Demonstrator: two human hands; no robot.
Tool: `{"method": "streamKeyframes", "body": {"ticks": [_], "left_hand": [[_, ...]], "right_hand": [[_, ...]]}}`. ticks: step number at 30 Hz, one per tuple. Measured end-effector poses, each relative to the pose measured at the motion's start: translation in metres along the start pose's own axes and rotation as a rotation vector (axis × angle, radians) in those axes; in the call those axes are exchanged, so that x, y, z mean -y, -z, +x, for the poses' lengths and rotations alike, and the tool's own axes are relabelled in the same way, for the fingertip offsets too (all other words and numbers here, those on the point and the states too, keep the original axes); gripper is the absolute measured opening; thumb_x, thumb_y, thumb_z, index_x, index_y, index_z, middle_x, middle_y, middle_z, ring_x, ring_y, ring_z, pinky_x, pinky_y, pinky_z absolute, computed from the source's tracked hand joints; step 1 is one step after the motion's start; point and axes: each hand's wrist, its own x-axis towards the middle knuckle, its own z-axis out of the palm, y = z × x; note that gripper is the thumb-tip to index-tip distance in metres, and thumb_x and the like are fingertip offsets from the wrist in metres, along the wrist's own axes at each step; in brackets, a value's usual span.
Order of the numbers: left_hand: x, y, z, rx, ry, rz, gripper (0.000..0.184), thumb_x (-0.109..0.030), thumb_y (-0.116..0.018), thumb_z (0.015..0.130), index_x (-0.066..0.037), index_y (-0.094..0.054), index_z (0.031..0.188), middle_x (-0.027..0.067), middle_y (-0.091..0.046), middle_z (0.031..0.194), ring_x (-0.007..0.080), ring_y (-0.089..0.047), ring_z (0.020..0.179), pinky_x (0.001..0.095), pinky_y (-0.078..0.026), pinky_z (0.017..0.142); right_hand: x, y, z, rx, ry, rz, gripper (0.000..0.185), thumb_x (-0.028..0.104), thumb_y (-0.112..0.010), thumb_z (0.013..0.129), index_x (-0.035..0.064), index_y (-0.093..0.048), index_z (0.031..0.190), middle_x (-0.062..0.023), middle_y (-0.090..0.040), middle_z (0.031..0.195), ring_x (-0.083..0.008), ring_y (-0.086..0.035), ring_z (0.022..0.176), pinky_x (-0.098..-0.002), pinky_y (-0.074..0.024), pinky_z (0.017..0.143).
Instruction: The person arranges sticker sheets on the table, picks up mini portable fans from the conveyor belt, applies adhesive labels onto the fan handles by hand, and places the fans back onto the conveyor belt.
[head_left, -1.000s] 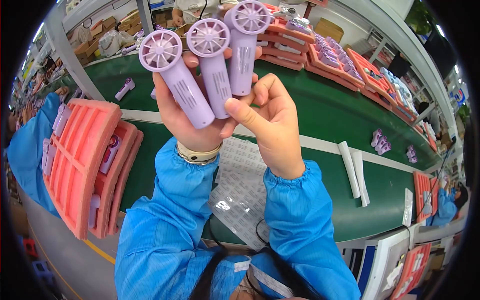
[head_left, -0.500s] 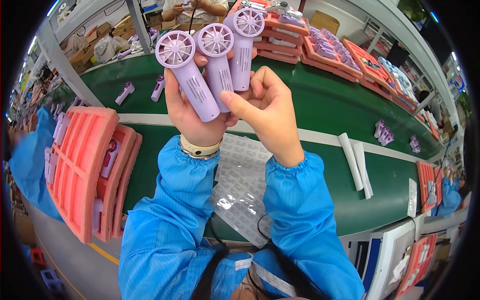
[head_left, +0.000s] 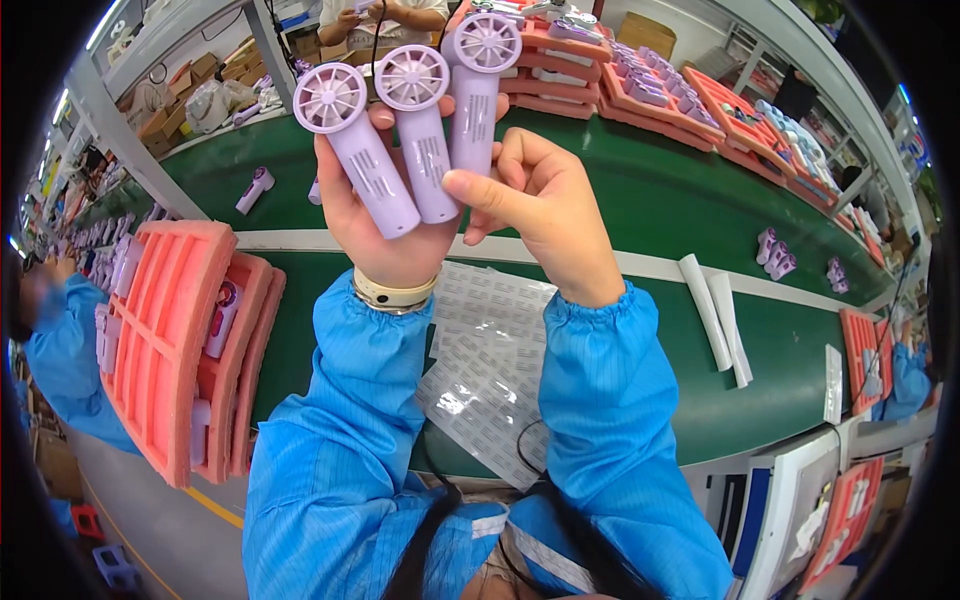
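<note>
Three light-purple handheld fans are spread side by side in my left hand (head_left: 385, 245), their round grilles up and handles pointing down. On the left fan (head_left: 372, 170), the middle fan (head_left: 425, 150) and the right fan (head_left: 476, 110), lines of small dark print show on the handles. My left fingers wrap behind them, mostly hidden. My right hand (head_left: 560, 215) is closed at the lower end of the right fan, its thumb tip beside the middle fan's handle and its other fingers curled. Below my wrists lie clear sheets of printed labels (head_left: 485, 385) on the green bench.
Pink foam trays (head_left: 165, 340) with purple fans stand at left; more trays (head_left: 660, 100) line the far side. White strips (head_left: 715, 310) lie to the right, near several small fans (head_left: 775, 255). Co-workers sit across (head_left: 400, 15) and at left (head_left: 70, 350).
The fans and my left hand have shifted slightly left. My right thumb has moved off the middle fan's handle onto the right fan's lower end. The left co-worker's arm has lowered.
</note>
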Motion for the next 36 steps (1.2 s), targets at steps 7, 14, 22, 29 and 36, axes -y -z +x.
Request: {"method": "streamKeyframes", "body": {"ticks": [7,14,22,29,36], "left_hand": [[0.007,0.012,0.002,-0.069,0.234,-0.269,0.049,-0.057,-0.034,0.096,-0.018,-0.059,0.111,0.015,-0.059,0.121,0.0521,-0.046,0.121,0.0614,-0.04,0.098],[0.064,0.088,0.003,-0.14,0.605,0.11,0.043,-0.038,-0.044,0.097,-0.004,-0.053,0.123,0.0125,-0.061,0.117,0.0262,-0.057,0.111,0.0421,-0.044,0.097],[0.137,0.148,0.003,0.907,0.306,1.816,0.046,-0.044,-0.071,0.078,-0.011,-0.064,0.11,0.0137,-0.054,0.117,0.0338,-0.05,0.111,0.0412,-0.04,0.094],[0.124,0.139,-0.005,0.953,0.406,1.83,0.041,-0.041,-0.068,0.08,-0.017,-0.063,0.114,0.0094,-0.051,0.126,0.0312,-0.043,0.123,0.0442,-0.035,0.099],[0.046,0.114,-0.032,0.8,0.33,1.753,0.033,-0.028,-0.07,0.082,-0.014,-0.063,0.111,0.0091,-0.051,0.123,0.0302,-0.049,0.116,0.0412,-0.036,0.098]], "right_hand": [[0.009,0.012,-0.003,-0.003,-0.008,-0.052,0.032,0.012,-0.077,0.081,0.0069,-0.046,0.072,-0.0035,-0.06,0.069,-0.009,-0.059,0.058,-0.0219,-0.0494,0.053],[0.053,0.04,-0.032,-0.141,0.424,0.003,0.018,0.009,-0.068,0.087,0.0041,-0.054,0.079,-0.0015,-0.06,0.072,-0.0072,-0.057,0.061,-0.0208,-0.0464,0.054],[0.112,0.014,-0.112,-0.163,1.675,0.481,0.026,0.029,-0.07,0.075,0.0095,-0.058,0.088,0.0029,-0.059,0.067,-0.0101,-0.051,0.066,-0.0264,-0.0396,0.069],[0.113,0.011,-0.106,-0.101,1.741,0.347,0.032,0.029,-0.062,0.085,0.0117,-0.061,0.112,0.0068,-0.066,0.101,-0.0088,-0.057,0.099,-0.0287,-0.0383,0.096],[0.114,0.023,-0.15,-0.275,1.384,0.165,0.036,0.033,-0.064,0.083,0.0123,-0.062,0.113,0.0043,-0.064,0.11,-0.0113,-0.055,0.106,-0.03,-0.0362,0.098]]}}
